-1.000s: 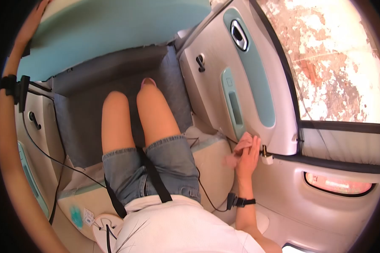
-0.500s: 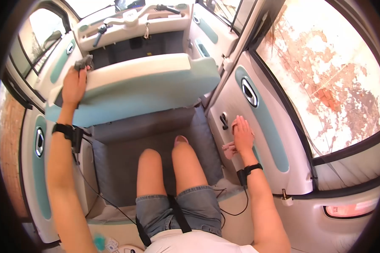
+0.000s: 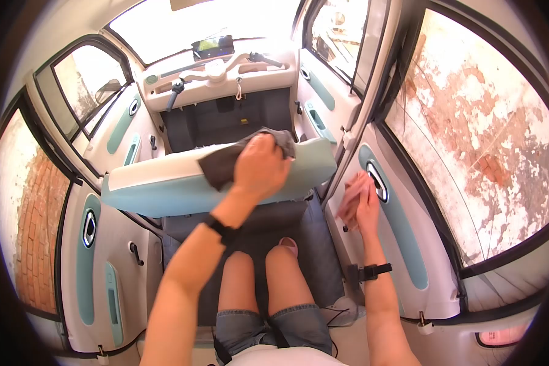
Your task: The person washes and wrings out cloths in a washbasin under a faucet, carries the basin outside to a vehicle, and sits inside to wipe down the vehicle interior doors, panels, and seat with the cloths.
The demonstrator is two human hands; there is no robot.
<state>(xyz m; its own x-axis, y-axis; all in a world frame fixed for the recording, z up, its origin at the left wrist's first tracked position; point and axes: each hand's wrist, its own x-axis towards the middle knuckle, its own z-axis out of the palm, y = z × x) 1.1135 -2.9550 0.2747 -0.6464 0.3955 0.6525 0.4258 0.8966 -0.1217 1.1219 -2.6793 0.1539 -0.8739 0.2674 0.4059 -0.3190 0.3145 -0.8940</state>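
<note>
My left hand [image 3: 261,168] is wrapped round a dark grey cloth [image 3: 219,166], over the right part of the front seat's backrest [image 3: 158,186], which is cream on top and light blue below. Part of the cloth hangs out to the left of the hand. On the right, my right hand [image 3: 367,204] holds a pink cloth [image 3: 351,198] beside the door's chrome inner handle [image 3: 377,182]. Black straps with small devices circle both wrists.
Beyond the backrest are handlebars [image 3: 215,70], a small screen [image 3: 213,47] and the windshield. Doors with windows stand on both sides; the left door panel [image 3: 113,274] has a black crank [image 3: 136,253]. My legs are below the backrest.
The view has tilted up toward the vehicle's front. My left hand has moved right along the backrest with the grey cloth. My right hand has risen up the right door with the pink cloth.
</note>
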